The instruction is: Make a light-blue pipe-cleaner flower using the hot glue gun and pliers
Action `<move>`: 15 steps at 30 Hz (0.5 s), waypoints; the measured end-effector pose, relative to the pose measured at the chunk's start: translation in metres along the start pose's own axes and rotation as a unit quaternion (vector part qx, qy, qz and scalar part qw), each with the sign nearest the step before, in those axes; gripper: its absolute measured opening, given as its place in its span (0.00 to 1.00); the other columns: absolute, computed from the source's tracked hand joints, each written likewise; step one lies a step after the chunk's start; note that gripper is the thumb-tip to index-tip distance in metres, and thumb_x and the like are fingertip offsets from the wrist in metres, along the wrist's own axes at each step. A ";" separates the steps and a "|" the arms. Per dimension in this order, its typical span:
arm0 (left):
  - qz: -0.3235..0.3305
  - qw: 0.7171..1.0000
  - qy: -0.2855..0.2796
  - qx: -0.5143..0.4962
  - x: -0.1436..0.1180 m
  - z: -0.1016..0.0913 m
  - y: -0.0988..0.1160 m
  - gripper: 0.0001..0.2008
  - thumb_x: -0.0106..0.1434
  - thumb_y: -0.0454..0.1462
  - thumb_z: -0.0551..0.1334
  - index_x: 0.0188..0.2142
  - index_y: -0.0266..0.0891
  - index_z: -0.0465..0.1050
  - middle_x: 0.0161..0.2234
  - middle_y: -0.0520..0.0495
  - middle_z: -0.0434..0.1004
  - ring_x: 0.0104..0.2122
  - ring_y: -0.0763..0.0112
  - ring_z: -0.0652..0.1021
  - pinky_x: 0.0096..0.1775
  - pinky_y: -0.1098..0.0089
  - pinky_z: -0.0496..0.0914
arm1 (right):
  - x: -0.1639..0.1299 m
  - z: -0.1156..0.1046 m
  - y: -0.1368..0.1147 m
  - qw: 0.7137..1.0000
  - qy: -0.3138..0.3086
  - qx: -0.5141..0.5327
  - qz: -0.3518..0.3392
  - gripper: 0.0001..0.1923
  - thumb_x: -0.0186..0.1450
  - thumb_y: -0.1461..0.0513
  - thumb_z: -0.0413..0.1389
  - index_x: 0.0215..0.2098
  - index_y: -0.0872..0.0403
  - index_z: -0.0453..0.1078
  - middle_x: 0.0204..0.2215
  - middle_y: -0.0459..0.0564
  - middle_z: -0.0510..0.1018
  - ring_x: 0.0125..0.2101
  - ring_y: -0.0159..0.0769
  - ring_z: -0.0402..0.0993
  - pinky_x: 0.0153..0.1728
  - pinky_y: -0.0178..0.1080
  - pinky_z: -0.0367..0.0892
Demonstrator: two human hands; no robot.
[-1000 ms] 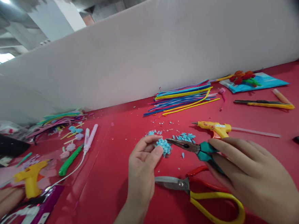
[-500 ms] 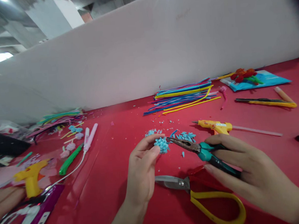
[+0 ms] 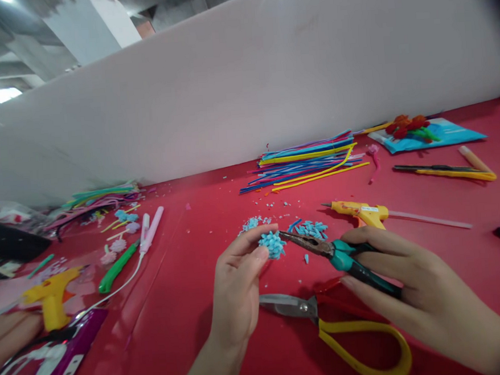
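Between the thumb and fingers of my left hand (image 3: 240, 285) is a light blue spiky flower ball (image 3: 273, 245) that looks made of short fuzzy pieces. My right hand (image 3: 414, 279) is wrapped round the teal and black handles of needle-nose pliers (image 3: 318, 244). The plier tips point left and lie at the ball's upper right edge; whether they pinch a piece of it I cannot tell. Behind the pliers lies a heap of cut light blue pieces (image 3: 310, 229), with finer blue bits (image 3: 255, 223) left of it. Scissors (image 3: 354, 329) with yellow and red handles lie below my hands.
A yellow glue gun (image 3: 363, 211) lies beyond my right hand. Farther back are bundled pipe cleaners (image 3: 308, 158) and tweezers (image 3: 441, 168). At left, another person's hand (image 3: 16, 335) is near a second glue gun (image 3: 52, 293), a purple power strip (image 3: 73, 354) and a pink corded tool (image 3: 152, 231).
The flower ball has turned slightly in my left fingers. The pliers stay almost in place, their tips still at the ball's upper right.
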State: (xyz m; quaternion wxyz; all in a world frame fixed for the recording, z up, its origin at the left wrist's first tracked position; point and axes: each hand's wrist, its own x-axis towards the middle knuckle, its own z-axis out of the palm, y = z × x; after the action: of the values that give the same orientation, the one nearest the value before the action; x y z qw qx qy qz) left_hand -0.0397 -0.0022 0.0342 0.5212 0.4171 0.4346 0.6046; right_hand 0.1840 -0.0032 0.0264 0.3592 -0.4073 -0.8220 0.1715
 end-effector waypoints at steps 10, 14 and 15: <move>0.003 1.000 -0.009 0.010 0.001 0.001 0.000 0.10 0.58 0.36 0.64 0.40 0.40 0.80 0.34 0.49 0.79 0.32 0.75 0.73 0.38 0.78 0.66 | 0.002 -0.001 -0.001 0.999 -0.032 0.018 0.015 0.13 0.66 0.61 0.51 0.24 0.53 0.70 0.37 0.53 0.73 0.34 0.36 0.74 0.34 0.38 0.71; 0.002 1.000 -0.011 0.016 0.001 -0.001 0.000 0.10 0.58 0.36 0.64 0.40 0.40 0.80 0.33 0.49 0.79 0.32 0.75 0.72 0.37 0.78 0.66 | 0.002 -0.002 -0.001 0.999 -0.048 0.018 0.016 0.13 0.66 0.62 0.51 0.26 0.53 0.71 0.38 0.52 0.73 0.35 0.36 0.73 0.35 0.38 0.71; 0.002 1.000 -0.011 0.016 0.001 -0.001 0.000 0.10 0.58 0.36 0.64 0.40 0.40 0.80 0.33 0.49 0.79 0.32 0.75 0.72 0.37 0.78 0.66 | 0.002 -0.002 -0.001 0.999 -0.048 0.015 0.012 0.12 0.66 0.62 0.51 0.26 0.53 0.70 0.38 0.52 0.73 0.34 0.35 0.73 0.34 0.38 0.71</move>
State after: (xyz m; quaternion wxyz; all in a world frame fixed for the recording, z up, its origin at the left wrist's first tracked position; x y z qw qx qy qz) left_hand -0.0406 -0.0017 0.0340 0.5178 0.4334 0.4374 0.5939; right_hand 0.1840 -0.0023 0.0291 0.3233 -0.4029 -0.8308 0.2073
